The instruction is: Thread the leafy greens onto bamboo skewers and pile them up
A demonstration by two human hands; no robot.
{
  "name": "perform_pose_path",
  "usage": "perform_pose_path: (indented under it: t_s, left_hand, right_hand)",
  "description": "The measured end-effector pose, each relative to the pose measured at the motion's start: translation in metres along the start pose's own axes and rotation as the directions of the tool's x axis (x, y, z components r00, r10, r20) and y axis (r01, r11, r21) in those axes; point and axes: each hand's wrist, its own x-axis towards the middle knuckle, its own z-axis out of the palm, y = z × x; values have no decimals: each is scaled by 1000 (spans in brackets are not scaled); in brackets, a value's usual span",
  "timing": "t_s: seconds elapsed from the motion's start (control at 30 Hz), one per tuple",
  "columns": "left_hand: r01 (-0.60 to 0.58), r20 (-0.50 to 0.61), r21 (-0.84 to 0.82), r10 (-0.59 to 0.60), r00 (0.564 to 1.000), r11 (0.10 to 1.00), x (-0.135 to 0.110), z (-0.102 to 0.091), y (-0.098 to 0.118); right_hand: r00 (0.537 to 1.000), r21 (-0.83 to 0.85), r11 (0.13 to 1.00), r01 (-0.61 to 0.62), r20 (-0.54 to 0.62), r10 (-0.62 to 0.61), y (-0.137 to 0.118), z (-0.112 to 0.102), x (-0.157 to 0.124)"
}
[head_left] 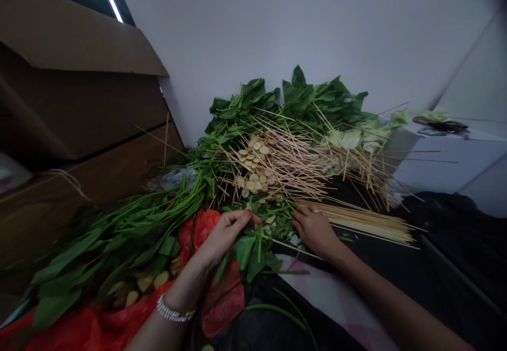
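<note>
My left hand (229, 229) is closed in a pinch, and leafy green stalks (253, 253) hang below its fingers. A thin skewer (295, 249) runs from beside these leaves toward my right wrist. With its fingers apart, my right hand (317, 229) reaches onto a heap of cut greens (279, 221); its fingertips touch the heap. Just behind that hand lies a bundle of bare wooden skewers (368, 221). Beyond both hands are skewers threaded with pale round slices (255, 160), piled in a fan.
Long leafy greens (130, 234) lie at left over a red plastic bag (106, 319) with yellowish pieces. More leafy bunches (317, 100) lean on the white wall. Pale leaf skewers (364, 142) stick out at right. A cardboard box (79, 97) stands left; black plastic (447, 224) lies right.
</note>
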Motion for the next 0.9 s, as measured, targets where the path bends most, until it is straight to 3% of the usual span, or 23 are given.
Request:
perform_pose_path:
  t_s: [0.13, 0.23, 0.37, 0.5, 0.57, 0.63, 0.73, 0.9]
  left_hand:
    - [-2, -3, -73, 2, 1000, 997, 3, 1, -1]
    - [-4, -62, -74, -1, 998, 997, 4, 0, -2]
    - [-15, -112, -15, 14, 994, 1000, 5, 0, -4]
    - [-57, -161, 29, 61, 985, 998, 4, 4, -5]
    - [-135, -244, 98, 155, 957, 986, 1, 7, -3]
    - [-245, -266, 232, 304, 915, 941, -2, 8, 1]
    - [-376, -125, 413, 460, 879, 830, -7, 10, 7]
    - [-454, 200, 527, 414, 888, 718, -9, 11, 1]
  right_hand:
    - [1000, 28, 1000, 7, -25, -6, -2, -4, 1]
    - [986, 192, 976, 100, -154, -70, -1, -5, 2]
    - [948, 516, 825, 229, -309, -70, -8, -11, 1]
    - [976, 750, 631, 198, -213, -53, -24, -22, -4]
    - [985, 776, 609, 163, -167, -50, -30, -26, -7]
    - [984, 751, 640, 163, -167, -54, -33, -27, -10]
    - [969, 681, 695, 229, -225, -100, -38, -23, -14]
    - [946, 648, 692, 319, -266, -187, -49, -21, -22]
